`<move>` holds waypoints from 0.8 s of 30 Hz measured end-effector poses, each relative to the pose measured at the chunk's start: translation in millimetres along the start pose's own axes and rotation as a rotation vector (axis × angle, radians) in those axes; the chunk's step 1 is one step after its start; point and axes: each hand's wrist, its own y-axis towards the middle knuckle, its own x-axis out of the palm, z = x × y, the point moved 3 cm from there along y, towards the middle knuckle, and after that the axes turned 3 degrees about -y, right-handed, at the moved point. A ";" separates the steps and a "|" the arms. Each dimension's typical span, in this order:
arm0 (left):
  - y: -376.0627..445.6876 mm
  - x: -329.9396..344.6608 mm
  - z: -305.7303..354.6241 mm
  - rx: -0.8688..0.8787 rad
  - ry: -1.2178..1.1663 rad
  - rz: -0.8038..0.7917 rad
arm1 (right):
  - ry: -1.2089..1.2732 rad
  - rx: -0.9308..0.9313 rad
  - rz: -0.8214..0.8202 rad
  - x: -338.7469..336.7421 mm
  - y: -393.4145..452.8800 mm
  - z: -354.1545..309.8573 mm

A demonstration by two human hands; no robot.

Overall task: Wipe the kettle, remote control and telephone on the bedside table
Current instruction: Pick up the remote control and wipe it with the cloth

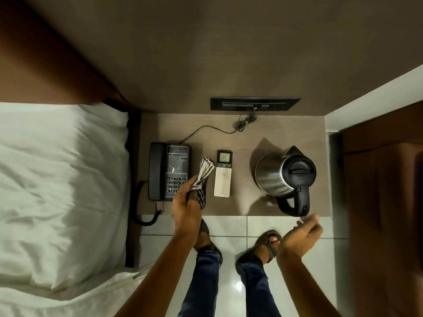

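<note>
On the brown bedside table (240,202) stand three things in a row: a black telephone (168,170) at the left with pale specks on its face, a white remote control (223,173) with a lit display in the middle, and a steel kettle (283,179) with a black lid and handle at the right. My left hand (186,207) grips a striped cloth (203,177) that hangs between the telephone's keypad and the remote. My right hand (304,234) hovers with loosely curled fingers just in front of the kettle's handle and holds nothing.
A bed with a white pillow (61,191) lies left of the table. A black switch panel (254,103) sits on the wall behind, with the phone's cable (206,128) running to it. A dark wooden panel (384,202) stands at the right. My sandalled feet rest on the tiled floor (229,227).
</note>
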 end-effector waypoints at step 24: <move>30.5 -15.2 7.2 0.050 0.004 0.012 | -0.633 -0.407 -0.565 148.3 -63.5 21.9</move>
